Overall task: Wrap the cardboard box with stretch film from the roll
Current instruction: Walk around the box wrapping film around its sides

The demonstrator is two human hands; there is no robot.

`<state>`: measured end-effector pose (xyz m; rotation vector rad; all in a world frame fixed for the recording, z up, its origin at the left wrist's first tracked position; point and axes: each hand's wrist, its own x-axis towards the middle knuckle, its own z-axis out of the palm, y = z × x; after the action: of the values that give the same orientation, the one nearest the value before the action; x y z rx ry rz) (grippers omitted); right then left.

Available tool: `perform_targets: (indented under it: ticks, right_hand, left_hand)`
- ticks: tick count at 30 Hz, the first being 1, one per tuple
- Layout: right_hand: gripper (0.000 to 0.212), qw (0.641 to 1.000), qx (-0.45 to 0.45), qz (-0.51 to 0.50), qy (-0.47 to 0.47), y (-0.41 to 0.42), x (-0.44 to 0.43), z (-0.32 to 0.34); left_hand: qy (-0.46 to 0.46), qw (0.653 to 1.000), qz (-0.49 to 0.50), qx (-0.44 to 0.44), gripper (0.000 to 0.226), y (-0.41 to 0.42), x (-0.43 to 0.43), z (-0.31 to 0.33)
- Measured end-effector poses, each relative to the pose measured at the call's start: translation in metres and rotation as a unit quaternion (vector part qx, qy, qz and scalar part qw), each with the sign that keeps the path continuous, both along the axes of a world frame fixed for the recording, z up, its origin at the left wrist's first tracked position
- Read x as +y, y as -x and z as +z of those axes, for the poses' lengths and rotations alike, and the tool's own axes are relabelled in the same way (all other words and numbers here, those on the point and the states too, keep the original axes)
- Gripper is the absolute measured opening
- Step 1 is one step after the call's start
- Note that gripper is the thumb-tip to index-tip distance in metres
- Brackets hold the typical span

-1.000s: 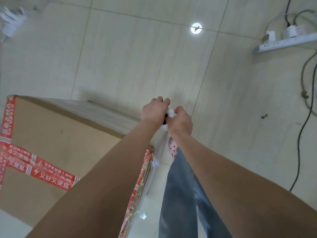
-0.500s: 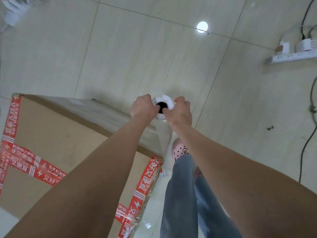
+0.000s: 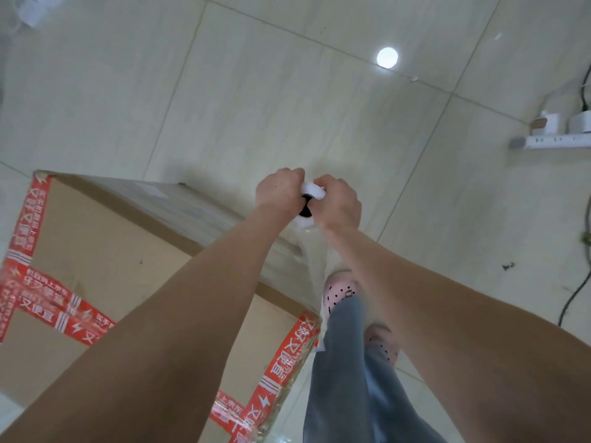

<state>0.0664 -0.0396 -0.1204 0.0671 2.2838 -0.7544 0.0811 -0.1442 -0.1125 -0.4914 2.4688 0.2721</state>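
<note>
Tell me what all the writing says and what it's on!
"又好又便宜": large white characters, repeated along the red tape on the cardboard box.
"上京东": smaller line on that tape; its other characters are too blurred.
No readable writing on the stretch film roll or the power strip.

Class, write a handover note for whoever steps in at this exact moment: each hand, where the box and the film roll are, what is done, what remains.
Hands: the left hand and the right hand both grip the film roll, one on each side. It is held upright just beyond the box's corner.
Box: the cardboard box stands on the floor, left of the person's legs.
Film: the stretch film runs from the roll down to that corner.
Done: film shows glossy on the side face and crinkled at the near corner.
Left: carry the roll on round the box. How many turns are laid cannot be told.
</note>
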Motion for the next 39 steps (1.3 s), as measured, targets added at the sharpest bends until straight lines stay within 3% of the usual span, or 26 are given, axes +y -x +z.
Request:
perform_targets:
  ticks: [3,9,12,17,21,27,31,35,39]
  right_hand:
    - [0.038,0.999,0.000,-0.010,0.040,0.010,-0.020,0.003]
    - [0.034,0.998,-0.055,-0.030,-0.007,0.020,-0.047,0.003]
    - [0.027,0.999,-0.049,-0.022,-0.006,0.028,-0.056,0.003]
    - [0.027,0.998,-0.030,0.053,-0.014,0.032,-0.066,0.001]
    - [0.022,0.991,0.010,0.132,-0.031,0.041,-0.081,0.001]
    - [0.021,0.970,0.064,0.235,-0.017,0.057,-0.109,0.005]
    - [0.028,0.985,0.009,0.173,0.027,0.068,-0.127,0.007]
    - [0.048,0.975,-0.065,0.214,0.003,0.068,-0.148,0.007]
    - [0.023,0.971,-0.072,0.228,-0.027,0.066,-0.162,0.007]
  left_hand:
    - [-0.006,0.996,0.084,-0.017,0.013,0.002,-0.017,0.002]
    - [-0.032,0.973,0.217,-0.068,0.032,0.001,-0.051,0.006]
    - [-0.012,0.980,0.187,-0.068,0.030,0.005,-0.056,0.004]
    - [0.005,0.999,0.036,-0.017,0.037,0.022,-0.057,0.006]
    - [0.020,1.000,0.011,-0.010,0.023,0.026,-0.070,0.005]
    - [0.001,0.988,0.153,-0.020,0.013,0.021,-0.095,0.005]
    - [-0.003,0.960,0.278,-0.025,0.017,0.016,-0.115,0.005]
    - [0.012,0.926,0.375,-0.045,0.033,0.003,-0.133,0.004]
    - [-0.005,0.938,0.343,-0.045,0.037,0.006,-0.132,0.005]
